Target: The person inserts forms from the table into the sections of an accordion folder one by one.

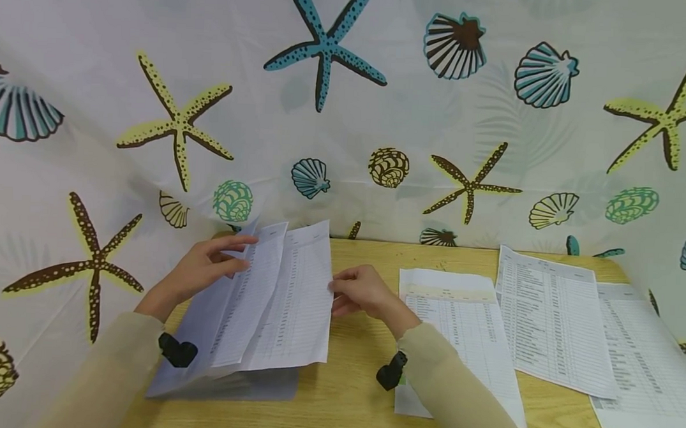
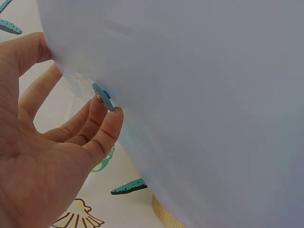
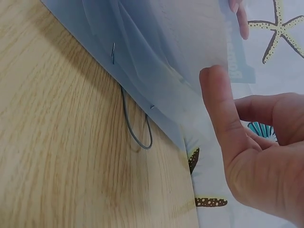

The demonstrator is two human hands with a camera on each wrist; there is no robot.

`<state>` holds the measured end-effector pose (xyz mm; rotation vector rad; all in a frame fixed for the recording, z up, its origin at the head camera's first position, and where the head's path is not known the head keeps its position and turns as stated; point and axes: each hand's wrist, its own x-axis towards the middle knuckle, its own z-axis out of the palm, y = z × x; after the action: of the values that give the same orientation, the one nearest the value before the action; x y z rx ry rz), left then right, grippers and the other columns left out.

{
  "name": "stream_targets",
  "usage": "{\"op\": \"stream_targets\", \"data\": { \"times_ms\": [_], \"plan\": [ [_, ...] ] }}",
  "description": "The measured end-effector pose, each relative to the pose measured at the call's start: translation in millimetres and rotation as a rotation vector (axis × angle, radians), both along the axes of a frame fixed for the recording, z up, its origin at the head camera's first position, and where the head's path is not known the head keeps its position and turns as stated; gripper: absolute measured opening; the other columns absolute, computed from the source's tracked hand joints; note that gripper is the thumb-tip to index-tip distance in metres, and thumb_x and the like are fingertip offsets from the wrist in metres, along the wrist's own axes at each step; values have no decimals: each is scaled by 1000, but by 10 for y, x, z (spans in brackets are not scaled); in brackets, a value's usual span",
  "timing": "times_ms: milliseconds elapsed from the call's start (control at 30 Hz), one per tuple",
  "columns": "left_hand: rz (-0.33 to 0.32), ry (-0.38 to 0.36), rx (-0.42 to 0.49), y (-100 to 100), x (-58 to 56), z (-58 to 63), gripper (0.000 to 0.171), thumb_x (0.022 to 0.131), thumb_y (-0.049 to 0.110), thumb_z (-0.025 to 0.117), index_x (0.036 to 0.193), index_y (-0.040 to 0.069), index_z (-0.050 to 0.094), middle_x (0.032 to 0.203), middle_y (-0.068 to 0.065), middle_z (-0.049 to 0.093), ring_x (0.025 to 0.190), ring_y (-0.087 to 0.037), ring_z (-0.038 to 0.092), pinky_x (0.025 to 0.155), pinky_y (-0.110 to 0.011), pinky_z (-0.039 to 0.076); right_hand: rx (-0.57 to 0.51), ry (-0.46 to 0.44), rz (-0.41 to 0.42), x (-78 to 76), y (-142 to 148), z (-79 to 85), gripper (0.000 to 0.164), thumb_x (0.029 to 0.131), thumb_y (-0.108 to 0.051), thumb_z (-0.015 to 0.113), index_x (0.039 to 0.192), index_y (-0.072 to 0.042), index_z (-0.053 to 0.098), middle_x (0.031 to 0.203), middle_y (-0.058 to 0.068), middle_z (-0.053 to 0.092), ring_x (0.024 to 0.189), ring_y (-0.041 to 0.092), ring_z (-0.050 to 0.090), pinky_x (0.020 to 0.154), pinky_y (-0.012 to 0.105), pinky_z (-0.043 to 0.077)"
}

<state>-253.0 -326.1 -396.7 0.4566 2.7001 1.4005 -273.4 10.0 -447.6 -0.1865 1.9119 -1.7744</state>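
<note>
A pale blue folder [image 1: 266, 384] stands partly open at the left of the table. Printed sheets [image 1: 301, 301] stand in it, raised off the table. My left hand [image 1: 205, 268] grips the folder's cover at its left edge. In the left wrist view, the fingers of that hand [image 2: 52, 147] lie about the cover [image 2: 199, 95], some touching a round blue button [image 2: 103, 96] on its outer face. My right hand [image 1: 365, 293] pinches the right edge of the sheets. A thin cord loop [image 3: 137, 137] hangs from the folder onto the table in the right wrist view.
More printed sheets lie on the wooden table [image 1: 346, 393] at the right: one beside my right forearm [image 1: 447, 321], and two overlapping ones [image 1: 551, 319] farther right. A curtain [image 1: 352, 138] with starfish and shells hangs behind the table.
</note>
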Motion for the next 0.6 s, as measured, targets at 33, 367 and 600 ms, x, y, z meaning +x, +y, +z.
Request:
{"op": "stream_targets", "data": {
  "times_ms": [33, 367, 600],
  "plan": [
    [1, -1, 1, -2, 3, 3, 52, 102, 20, 69, 150, 7, 56, 152, -24, 51, 109, -25, 68, 85, -26, 56, -2, 2, 0, 2, -12, -3, 37, 102, -8, 64, 135, 10, 64, 100, 21, 78, 63, 15, 74, 71, 39, 65],
    [0, -1, 8, 24, 19, 32, 51, 102, 18, 68, 151, 6, 56, 152, -24, 51, 111, -28, 68, 85, -26, 57, -28, -10, 2, 35, -130, 5, 37, 102, -5, 62, 135, 12, 62, 91, 19, 77, 60, 16, 73, 68, 39, 65],
    [4, -6, 0, 22, 11, 28, 50, 102, 20, 68, 150, 7, 57, 152, -25, 51, 117, -37, 66, 85, -25, 57, -42, -16, -1, 54, -192, -4, 36, 103, -5, 61, 134, 13, 62, 89, 21, 77, 59, 16, 73, 72, 43, 65]
  ]
}}
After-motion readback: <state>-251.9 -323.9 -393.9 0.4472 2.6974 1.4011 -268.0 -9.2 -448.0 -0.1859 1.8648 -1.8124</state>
